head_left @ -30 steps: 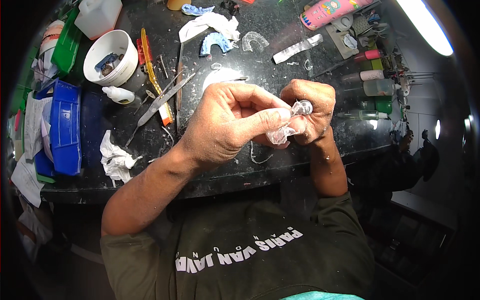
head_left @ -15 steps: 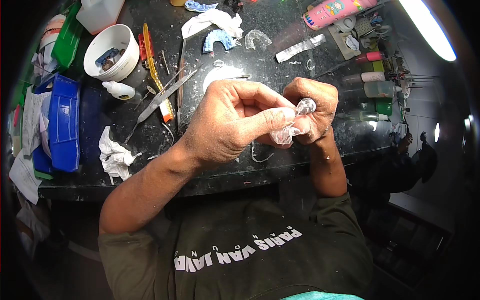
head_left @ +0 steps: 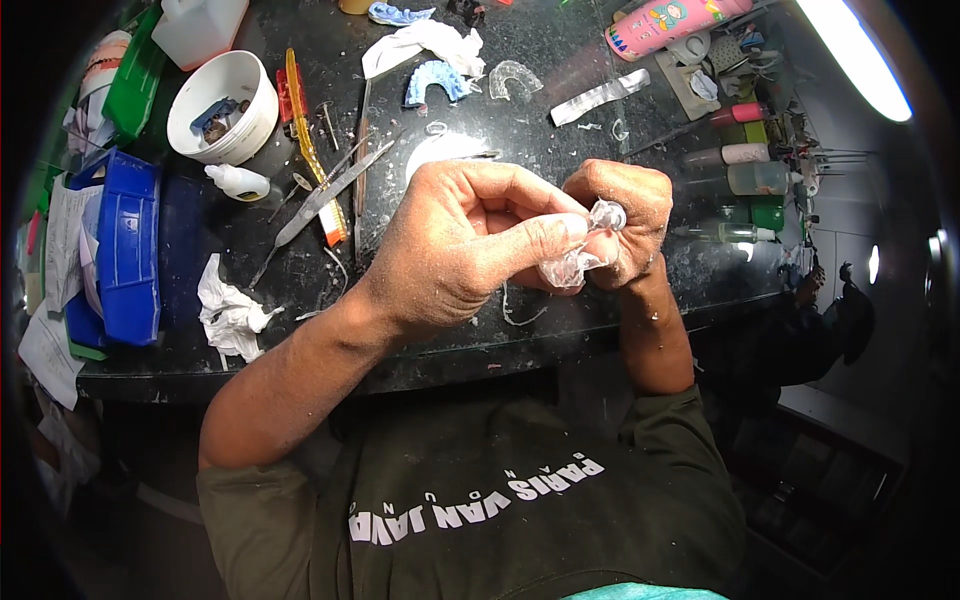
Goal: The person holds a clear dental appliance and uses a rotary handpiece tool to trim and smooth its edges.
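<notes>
My left hand (head_left: 465, 250) pinches a crinkled clear plastic piece (head_left: 566, 266) between thumb and curled fingers. Dust coats my skin. My right hand (head_left: 638, 205) is closed just beside it, gripping something with a small round, shiny end (head_left: 610, 214) that sits against the clear plastic; the rest of what it holds is hidden. Behind my hands lie a blue arch-shaped dental model (head_left: 438, 82), a clear arch-shaped tray (head_left: 515, 78) and a lit white disc (head_left: 440, 148), partly covered.
The dark bench (head_left: 430, 360) holds a white tub (head_left: 222, 105), dropper bottle (head_left: 238, 183), metal spatula (head_left: 320, 210), yellow-handled blade (head_left: 300, 130), crumpled tissue (head_left: 230, 310) and blue bin (head_left: 125, 250). Bottles (head_left: 755, 178) line the right edge near a lamp (head_left: 850, 50).
Both hands keep their grip and shift only very slightly. The view moved a little between the earliest frame and the later ones.
</notes>
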Available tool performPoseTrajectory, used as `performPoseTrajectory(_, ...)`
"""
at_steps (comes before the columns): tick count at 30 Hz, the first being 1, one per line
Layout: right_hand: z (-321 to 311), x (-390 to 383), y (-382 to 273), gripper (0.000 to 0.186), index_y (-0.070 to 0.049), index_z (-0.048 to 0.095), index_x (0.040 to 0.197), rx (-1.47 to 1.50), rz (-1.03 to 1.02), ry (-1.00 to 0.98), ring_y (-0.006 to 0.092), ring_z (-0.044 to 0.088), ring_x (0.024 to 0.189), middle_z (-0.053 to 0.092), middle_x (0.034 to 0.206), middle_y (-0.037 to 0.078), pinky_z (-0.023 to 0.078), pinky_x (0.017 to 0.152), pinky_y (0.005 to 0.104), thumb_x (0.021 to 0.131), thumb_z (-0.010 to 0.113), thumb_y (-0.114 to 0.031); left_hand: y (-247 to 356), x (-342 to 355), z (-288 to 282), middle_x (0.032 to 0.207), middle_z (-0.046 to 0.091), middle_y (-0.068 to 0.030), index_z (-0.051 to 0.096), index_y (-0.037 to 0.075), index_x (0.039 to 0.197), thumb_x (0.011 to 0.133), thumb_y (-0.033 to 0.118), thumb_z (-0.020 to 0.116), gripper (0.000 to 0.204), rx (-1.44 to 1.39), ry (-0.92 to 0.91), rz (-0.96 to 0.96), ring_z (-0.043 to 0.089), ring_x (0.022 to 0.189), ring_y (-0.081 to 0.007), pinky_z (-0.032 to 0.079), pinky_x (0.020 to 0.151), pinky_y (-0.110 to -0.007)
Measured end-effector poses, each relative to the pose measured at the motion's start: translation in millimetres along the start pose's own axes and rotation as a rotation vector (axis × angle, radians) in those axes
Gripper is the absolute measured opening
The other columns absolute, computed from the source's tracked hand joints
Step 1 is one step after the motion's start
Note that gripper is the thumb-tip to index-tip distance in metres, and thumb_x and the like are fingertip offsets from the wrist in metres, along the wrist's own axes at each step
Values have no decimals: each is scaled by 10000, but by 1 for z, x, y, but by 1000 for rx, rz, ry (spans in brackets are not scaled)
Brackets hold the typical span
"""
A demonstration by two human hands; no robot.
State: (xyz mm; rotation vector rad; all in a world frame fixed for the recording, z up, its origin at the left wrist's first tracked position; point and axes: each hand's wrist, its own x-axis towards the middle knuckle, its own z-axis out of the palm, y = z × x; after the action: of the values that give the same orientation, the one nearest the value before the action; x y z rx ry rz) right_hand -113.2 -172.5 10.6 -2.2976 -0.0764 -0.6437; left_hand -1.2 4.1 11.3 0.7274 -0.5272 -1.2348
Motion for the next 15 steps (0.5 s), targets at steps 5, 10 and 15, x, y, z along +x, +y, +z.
performPoseTrajectory(5,1,2,-3,700,-27,547,647,-7,3,33,177,495,453,471,534,54,384,435,297,692,704,-708,-2,0,-2,944,674,-138,655,-67,1004,896,53,649,162,11,-18,16,667,791,-143,623,697,-314)
performPoseTrajectory(10,0,3,-3,732,-29,555,668,-9,-9,31,166,503,465,491,548,52,395,443,292,652,703,-746,-1,1,-1,899,711,-128,672,-78,978,880,39,669,153,-15,-3,12,679,788,-123,573,718,-242)
performPoseTrajectory(15,-1,3,-3,720,-27,552,654,-5,-9,16,175,499,462,476,539,54,389,440,295,657,711,-730,-1,1,-4,945,671,-134,657,-74,994,893,43,646,155,23,-52,25,669,856,-166,623,693,-313)
